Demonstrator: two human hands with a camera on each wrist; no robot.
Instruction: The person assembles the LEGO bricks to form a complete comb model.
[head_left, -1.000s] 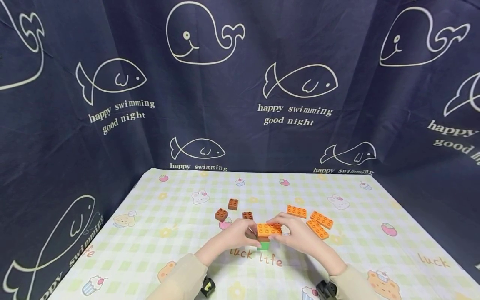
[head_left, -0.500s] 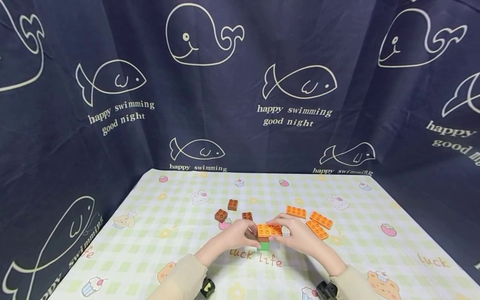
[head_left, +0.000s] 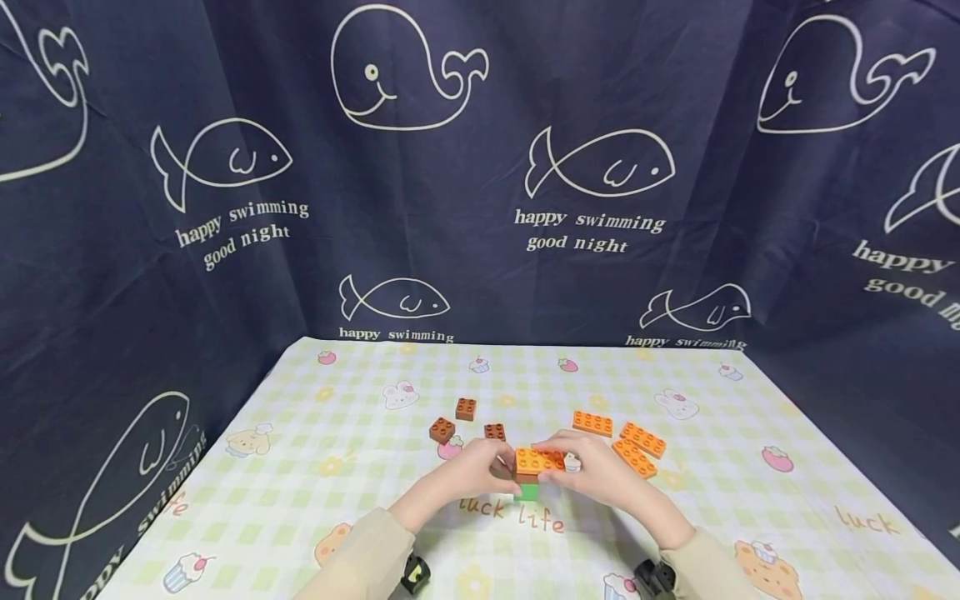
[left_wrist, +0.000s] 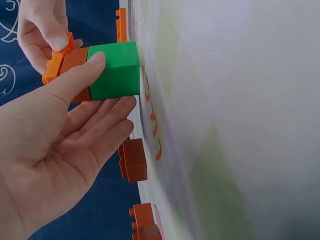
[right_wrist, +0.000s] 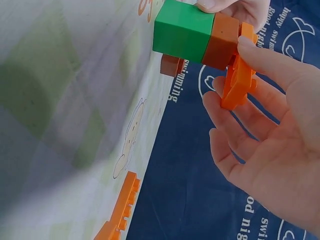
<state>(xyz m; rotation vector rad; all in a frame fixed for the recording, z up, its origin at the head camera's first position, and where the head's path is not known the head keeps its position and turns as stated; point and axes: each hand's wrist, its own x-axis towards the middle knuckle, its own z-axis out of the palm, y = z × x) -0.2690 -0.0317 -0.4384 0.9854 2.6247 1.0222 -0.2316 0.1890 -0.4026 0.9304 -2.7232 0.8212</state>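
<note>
A small stack stands on the tablecloth: a green block (left_wrist: 116,70) at the bottom, a brown brick (right_wrist: 222,41) above it, and a flat orange brick (head_left: 538,460) on top, jutting out to the right. With thumb and fingers on opposite sides, my left hand (head_left: 478,468) grips the green and brown blocks. My right hand (head_left: 591,468) pinches the overhanging end of the orange brick, thumb on the near side and fingers behind. In the left wrist view, the right hand (left_wrist: 44,31) shows behind the stack.
Loose brown bricks (head_left: 466,408) lie behind and left of the stack. Several flat orange bricks (head_left: 592,422) lie behind and to the right. A pale checked cloth (head_left: 300,467) covers the table, with a dark printed curtain (head_left: 480,208) at the back and sides.
</note>
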